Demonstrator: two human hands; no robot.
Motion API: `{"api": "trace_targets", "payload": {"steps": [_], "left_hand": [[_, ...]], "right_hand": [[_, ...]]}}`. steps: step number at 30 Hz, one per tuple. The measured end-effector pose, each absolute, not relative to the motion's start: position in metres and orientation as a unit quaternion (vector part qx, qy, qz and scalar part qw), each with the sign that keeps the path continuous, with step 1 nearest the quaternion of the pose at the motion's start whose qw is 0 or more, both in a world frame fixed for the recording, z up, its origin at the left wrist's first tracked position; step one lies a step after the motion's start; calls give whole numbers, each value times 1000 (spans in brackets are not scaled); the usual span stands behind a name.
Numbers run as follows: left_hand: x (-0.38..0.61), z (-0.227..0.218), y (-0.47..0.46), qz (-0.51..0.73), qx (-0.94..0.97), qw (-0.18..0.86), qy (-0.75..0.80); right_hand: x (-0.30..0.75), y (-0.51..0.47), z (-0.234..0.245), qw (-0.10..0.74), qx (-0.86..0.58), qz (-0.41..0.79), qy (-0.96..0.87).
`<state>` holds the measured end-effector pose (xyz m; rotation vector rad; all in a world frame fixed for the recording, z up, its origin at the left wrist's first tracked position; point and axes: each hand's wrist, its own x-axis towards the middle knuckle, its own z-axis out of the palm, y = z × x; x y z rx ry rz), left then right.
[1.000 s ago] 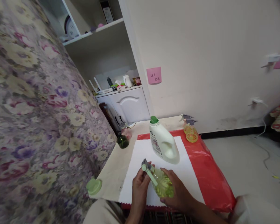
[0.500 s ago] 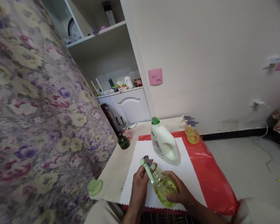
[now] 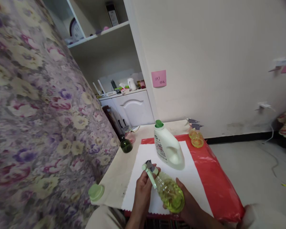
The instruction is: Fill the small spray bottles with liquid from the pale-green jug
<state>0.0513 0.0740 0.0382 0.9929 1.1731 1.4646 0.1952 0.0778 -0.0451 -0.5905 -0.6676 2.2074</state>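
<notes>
A clear spray bottle [image 3: 171, 194] of yellow-green liquid is tilted over the front of the table, its grey and light green trigger head pointing up and left. My left hand [image 3: 143, 188] is closed around the neck just below that head. Around the lower body curls my right hand [image 3: 189, 205], partly hidden behind the bottle. Just beyond my hands, a large pale green jug [image 3: 170, 149] stands uncapped, its green spout showing. The light green cap [image 3: 96, 192] lies at the table's left front corner.
White paper [image 3: 143, 159] and red plastic sheeting [image 3: 212, 171] cover the table. A dark green bottle [image 3: 126, 145] and a pink one [image 3: 130, 136] stand at the left edge. Yellow spray bottles [image 3: 197, 139] stand at the back right. A floral curtain [image 3: 50, 127] hangs close on the left.
My right hand has shifted from the top of the bottle's body to its right side and underneath. The bottle has turned slightly, and its liquid looks more bubbly. The left hand keeps its hold.
</notes>
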Motion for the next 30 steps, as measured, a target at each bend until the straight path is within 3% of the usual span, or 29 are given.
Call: {"api": "trace_targets", "payload": {"steps": [6,15,23,30], "left_hand": [[50,37,71,589,417,487,492],[45,38,68,622,413,473,468],[50,41,62,609,433,467,473],[44,33,65,607,448,439,487]], "right_hand": [[204,87,-50,297,-220,917,-148],[215,84,-44,329,-108,913,-214],[209,90,-49,248,-189,936,-166],[208,90,-44,325,-165,919,-148]]}}
